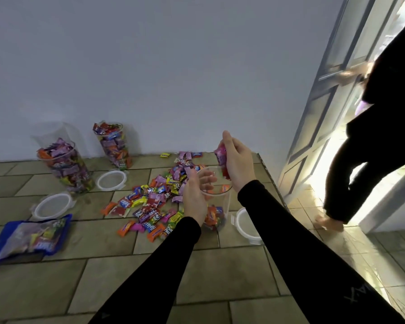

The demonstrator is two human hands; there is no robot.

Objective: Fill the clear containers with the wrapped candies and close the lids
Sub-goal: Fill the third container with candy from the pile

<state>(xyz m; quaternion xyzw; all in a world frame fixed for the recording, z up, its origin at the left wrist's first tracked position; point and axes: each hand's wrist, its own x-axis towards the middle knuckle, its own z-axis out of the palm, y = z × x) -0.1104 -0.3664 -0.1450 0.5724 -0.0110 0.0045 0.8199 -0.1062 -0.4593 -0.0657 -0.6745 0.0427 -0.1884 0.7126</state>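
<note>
A clear container point(222, 202) stands on the tiled surface with a layer of candies at its bottom. My left hand point(194, 197) is curled round its rim on the left side. Just above the container's mouth, my right hand point(236, 164) grips a bunch of pink and red wrapped candies point(221, 157). A loose pile of wrapped candies point(154, 202) lies to the left of the container. Two more clear containers stand open by the wall, filled with candies point(66, 167) point(114, 146).
Three white lids lie flat: one point(111, 180), another point(52, 205), a third point(246, 222) beside my right arm. A blue candy bag point(31, 237) lies at the left. A person in black point(379, 136) stands in the doorway at the right, by the surface's edge.
</note>
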